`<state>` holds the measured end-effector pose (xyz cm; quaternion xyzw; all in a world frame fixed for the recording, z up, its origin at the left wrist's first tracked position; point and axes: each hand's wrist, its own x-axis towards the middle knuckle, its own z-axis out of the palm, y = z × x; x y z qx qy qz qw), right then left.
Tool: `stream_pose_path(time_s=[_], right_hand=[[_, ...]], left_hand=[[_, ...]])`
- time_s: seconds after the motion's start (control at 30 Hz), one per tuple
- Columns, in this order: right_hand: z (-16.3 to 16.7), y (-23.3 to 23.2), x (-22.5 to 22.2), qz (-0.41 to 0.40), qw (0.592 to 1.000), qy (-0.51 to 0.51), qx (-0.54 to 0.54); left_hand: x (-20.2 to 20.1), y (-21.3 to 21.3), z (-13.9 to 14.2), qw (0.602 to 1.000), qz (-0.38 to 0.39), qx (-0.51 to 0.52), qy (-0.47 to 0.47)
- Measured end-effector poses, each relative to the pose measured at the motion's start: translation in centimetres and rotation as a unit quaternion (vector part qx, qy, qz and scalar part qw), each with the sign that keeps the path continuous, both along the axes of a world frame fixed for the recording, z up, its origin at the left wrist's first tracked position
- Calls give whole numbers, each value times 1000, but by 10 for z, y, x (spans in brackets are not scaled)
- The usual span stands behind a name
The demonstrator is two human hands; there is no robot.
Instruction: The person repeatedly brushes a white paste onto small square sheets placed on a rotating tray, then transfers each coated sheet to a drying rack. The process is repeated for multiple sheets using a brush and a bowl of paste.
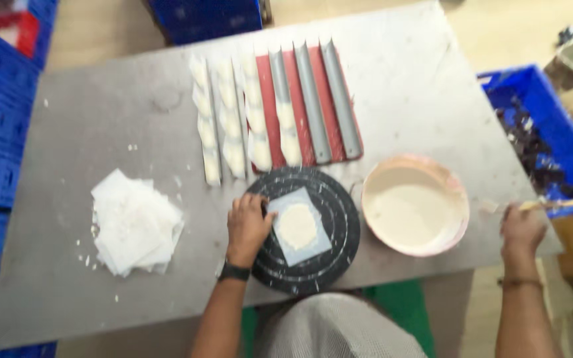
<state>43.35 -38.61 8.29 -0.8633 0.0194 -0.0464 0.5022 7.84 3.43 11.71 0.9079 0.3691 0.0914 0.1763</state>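
Six long V-shaped metal troughs (273,109) lie side by side at the far middle of the grey desk (87,132), the right-hand ones resting on a red tray (329,99).

- Troughs: the three on the left look filled along their length with pale folded pieces; the fourth holds pieces in its lower half only; the two on the right look bare. By that count, a little over half of the row is loaded and the rest is left to fill.
- Black round turntable (306,229): at the near edge of the desk, ringed with pale smears. On it lies one square sheet (298,227) carrying a round pale patch of paste at its centre.
- Left hand (247,229): fingers rest flat on the left edge of the sheet, pinning it down rather than closing round it.
- Right hand (522,229): off the right end of the desk, curled round the handle of a thin wooden stick or brush (568,204) that points toward a blue crate (545,86); the grip looks closed, though blur hides detail.
- Round bowl (414,205): just right of the turntable, holding cream-coloured paste.
- Stack of white square sheets (134,222): left of the turntable, well apart from it, loosely piled; many are not yet used.
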Motion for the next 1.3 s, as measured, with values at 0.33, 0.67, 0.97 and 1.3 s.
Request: stream_pose_path(time_s=[0.33, 0.67, 0.97, 1.3], right_hand=[[-21, 8, -7, 44, 938, -39, -343], [37, 156, -197, 493, 831, -231, -114], [117, 211, -260, 547, 772, -323, 17], [126, 216, -267, 581, 743, -333, 1]], left_hand=[[7, 15, -14, 941, -21, -275, -197], [10, 7, -16, 653, 58, -682, -323], [-30, -19, 14, 378, 19, -823, -424], [-40, -82, -50, 637, -147, -634, -414]])
